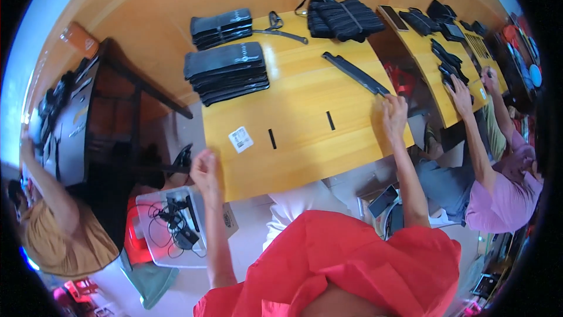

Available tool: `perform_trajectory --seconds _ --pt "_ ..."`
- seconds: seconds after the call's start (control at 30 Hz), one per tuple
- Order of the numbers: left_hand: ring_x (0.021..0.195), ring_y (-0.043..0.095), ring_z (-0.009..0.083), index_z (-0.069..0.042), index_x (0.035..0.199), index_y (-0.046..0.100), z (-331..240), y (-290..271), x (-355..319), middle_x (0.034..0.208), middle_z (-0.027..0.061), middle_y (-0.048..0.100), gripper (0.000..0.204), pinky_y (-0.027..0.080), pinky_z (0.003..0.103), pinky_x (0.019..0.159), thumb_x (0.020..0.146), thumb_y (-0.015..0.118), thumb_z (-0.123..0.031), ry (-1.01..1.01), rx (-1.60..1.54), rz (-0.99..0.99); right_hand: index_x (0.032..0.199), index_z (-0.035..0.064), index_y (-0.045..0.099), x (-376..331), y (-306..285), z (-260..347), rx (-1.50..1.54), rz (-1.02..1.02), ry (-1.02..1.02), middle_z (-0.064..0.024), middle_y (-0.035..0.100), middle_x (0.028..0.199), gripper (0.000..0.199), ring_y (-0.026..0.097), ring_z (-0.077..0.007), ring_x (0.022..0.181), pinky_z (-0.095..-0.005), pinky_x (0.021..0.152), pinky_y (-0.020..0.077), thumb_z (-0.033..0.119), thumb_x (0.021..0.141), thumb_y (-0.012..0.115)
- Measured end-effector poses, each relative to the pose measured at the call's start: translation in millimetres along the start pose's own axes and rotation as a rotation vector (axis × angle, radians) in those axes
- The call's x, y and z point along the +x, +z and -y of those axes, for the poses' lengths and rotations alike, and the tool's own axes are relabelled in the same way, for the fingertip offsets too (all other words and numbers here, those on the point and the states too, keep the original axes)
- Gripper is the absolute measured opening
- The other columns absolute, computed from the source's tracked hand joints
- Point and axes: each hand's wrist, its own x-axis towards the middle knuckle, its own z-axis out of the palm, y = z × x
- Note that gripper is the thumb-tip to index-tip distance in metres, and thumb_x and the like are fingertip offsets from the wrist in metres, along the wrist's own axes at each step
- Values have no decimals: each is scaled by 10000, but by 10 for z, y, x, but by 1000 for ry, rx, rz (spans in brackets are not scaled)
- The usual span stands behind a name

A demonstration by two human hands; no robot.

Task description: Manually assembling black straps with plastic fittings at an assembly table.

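Over the left edge of the yellow wooden table (305,158), my left hand (205,171) is closed with its fingers curled together. Whatever may be inside them is hidden. On the right side of the table, my right hand (395,116) has its fingers closed on the near end of a long, flat black strip (352,73). That strip lies slantwise toward the table's middle. Two short black strips, one on the left (272,138) and one on the right (330,120), lie apart between my hands. Nearest my left hand on the tabletop is a white printed card (240,139).
Stacked black pouches (226,70) and a banded stack (221,28) stand far left; a black bundle (345,17) sits far right. A clear bin of cables (176,226) is at lower left. Co-workers sit on the left (67,235) and right (498,199).
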Motion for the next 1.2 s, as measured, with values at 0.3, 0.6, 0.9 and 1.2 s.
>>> perform_trajectory --seconds 0.3,0.6,0.9,1.2 --pt "664 584 90 -14 968 613 -106 397 -1178 793 30 630 113 462 190 601 872 583 -66 -296 -95 56 1099 43 538 240 -90 227 -71 -148 -112 -155 487 991 350 470 -337 977 -418 827 399 91 763 628" --pt "744 624 128 19 913 627 -63 508 -235 861 77 653 113 488 237 640 847 604 -70 58 274 112 994 34 562 -257 156 958 224 84 -267 -152 501 932 261 487 -329 868 -423 751 410 42 736 605" --pt "821 579 349 -23 928 531 -25 1027 835 869 161 568 235 463 430 682 737 661 -66 556 1036 194 948 10 577 -662 279 1357 401 176 -255 -146 520 860 176 507 -323 806 -400 701 427 59 780 594" --pt "750 579 342 -57 862 466 227 1171 1186 796 141 565 159 457 436 614 821 598 -136 667 1145 202 944 5 588 -633 315 1378 381 245 -146 -143 528 834 152 525 -307 803 -388 701 431 74 809 576"
